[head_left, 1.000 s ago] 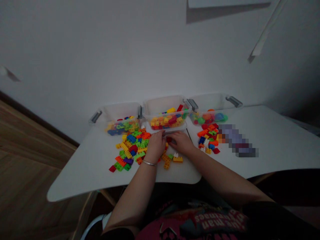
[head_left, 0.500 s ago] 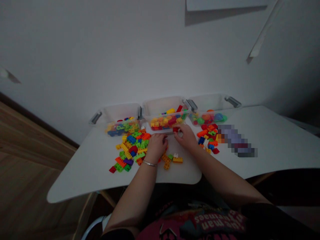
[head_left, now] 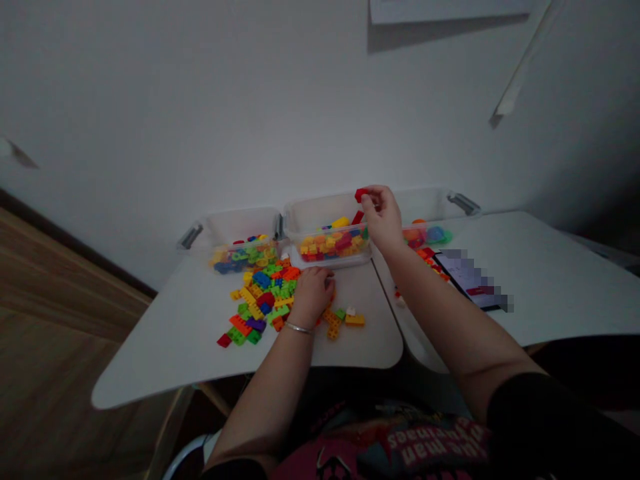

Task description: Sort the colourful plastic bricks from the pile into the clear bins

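Between its thumb and fingertips, my right hand [head_left: 384, 217] pinches a red toy brick [head_left: 361, 195], raised above the right end of the middle clear bin [head_left: 325, 230]. Yellow, orange and red bricks lie inside that bin. My left hand [head_left: 313, 293] rests low at the right side of a heap of mixed toy bricks [head_left: 265, 293], its fingers curled downward. Whatever lies under those fingers is hidden. A few yellow bricks [head_left: 333, 323], a green one and a white one lie just right of the left wrist.
A left clear bin [head_left: 245, 230] with grey clips holds more bricks. The right clear bin [head_left: 430, 203], partly behind my right hand, contains rounded colored pieces. A partly blurred flat device or sheet [head_left: 465, 277] lies right of my forearm. A wall rises behind the white tabletop [head_left: 165, 347].
My right hand has lifted the red brick up and away from the front of the middle bin to above its right end. My left hand stays in place.
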`<act>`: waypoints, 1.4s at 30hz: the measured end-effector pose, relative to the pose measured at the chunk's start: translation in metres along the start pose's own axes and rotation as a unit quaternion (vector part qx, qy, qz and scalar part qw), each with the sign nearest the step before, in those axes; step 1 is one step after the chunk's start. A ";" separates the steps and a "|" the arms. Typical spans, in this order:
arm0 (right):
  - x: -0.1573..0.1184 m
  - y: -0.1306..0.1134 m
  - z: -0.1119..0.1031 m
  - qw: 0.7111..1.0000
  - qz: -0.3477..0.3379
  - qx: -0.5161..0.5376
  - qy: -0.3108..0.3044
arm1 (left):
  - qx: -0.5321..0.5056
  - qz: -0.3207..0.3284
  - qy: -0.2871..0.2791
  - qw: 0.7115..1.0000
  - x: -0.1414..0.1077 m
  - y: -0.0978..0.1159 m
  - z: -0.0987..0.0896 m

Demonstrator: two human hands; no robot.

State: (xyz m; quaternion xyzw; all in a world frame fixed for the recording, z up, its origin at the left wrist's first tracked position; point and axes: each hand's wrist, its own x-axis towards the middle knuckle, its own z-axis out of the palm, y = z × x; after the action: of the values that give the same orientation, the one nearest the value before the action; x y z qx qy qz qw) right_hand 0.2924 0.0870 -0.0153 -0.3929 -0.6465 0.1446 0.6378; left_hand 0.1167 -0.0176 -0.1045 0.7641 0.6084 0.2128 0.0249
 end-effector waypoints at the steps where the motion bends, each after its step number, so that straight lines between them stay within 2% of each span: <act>1: 0.005 0.001 0.003 1.000 0.011 -0.005 -0.009 | -0.001 -0.001 0.001 1.000 0.000 0.000 0.000; 5: 0.017 0.002 0.011 0.986 0.075 -0.105 -0.105 | -0.006 -0.001 0.002 1.000 -0.001 0.001 -0.001; 9: 0.020 -0.001 0.015 0.941 0.098 -0.256 -0.199 | -0.007 0.002 0.004 1.000 -0.001 0.001 -0.001; 13: 0.023 -0.004 0.018 0.909 0.104 -0.324 -0.240 | -0.008 0.007 0.006 1.000 -0.001 -0.001 0.001; 16: 0.025 -0.002 0.020 0.897 0.112 -0.345 -0.253 | -0.012 0.004 0.004 1.000 -0.001 -0.002 0.002; 18: 0.024 0.001 0.020 0.904 0.099 -0.334 -0.248 | -0.016 0.001 0.005 1.000 -0.001 -0.002 0.002; 21: 0.021 0.004 0.016 0.934 0.068 -0.279 -0.212 | -0.026 -0.004 0.010 1.000 -0.001 -0.003 0.003; 25: 0.010 0.000 0.005 0.982 0.045 -0.145 -0.110 | -0.057 -0.015 0.027 0.998 0.001 -0.004 0.005; 27: -0.002 -0.006 -0.001 0.993 0.006 -0.098 -0.062 | -0.077 -0.019 0.041 0.996 0.003 -0.005 0.006; 29: -0.020 -0.011 -0.006 0.995 -0.034 -0.080 -0.053 | -0.096 -0.024 0.057 0.993 0.004 -0.006 0.007; 32: -0.054 -0.012 -0.007 0.993 -0.030 -0.064 -0.099 | -0.122 -0.028 0.073 0.989 0.004 -0.008 0.008; 34: -0.077 -0.008 -0.004 0.980 -0.023 -0.046 -0.190 | -0.139 -0.030 0.081 0.987 0.004 -0.010 0.010; 36: -0.096 -0.002 0.000 0.954 -0.048 -0.031 -0.293 | -0.160 -0.035 0.098 0.982 0.003 -0.012 0.012; 38: -0.111 0.004 0.003 0.929 -0.075 -0.030 -0.361 | -0.185 -0.044 0.115 0.975 0.003 -0.014 0.014; 42: -0.128 0.017 0.005 0.913 -0.072 -0.034 -0.400 | -0.194 -0.051 0.106 0.974 0.003 -0.013 0.015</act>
State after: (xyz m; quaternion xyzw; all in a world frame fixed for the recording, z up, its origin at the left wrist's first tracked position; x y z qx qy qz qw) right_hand 0.2773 0.0111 -0.1183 -0.2754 -0.8788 0.2214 0.3206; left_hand 0.1101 -0.0086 -0.1209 0.6856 0.5932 0.4049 0.1188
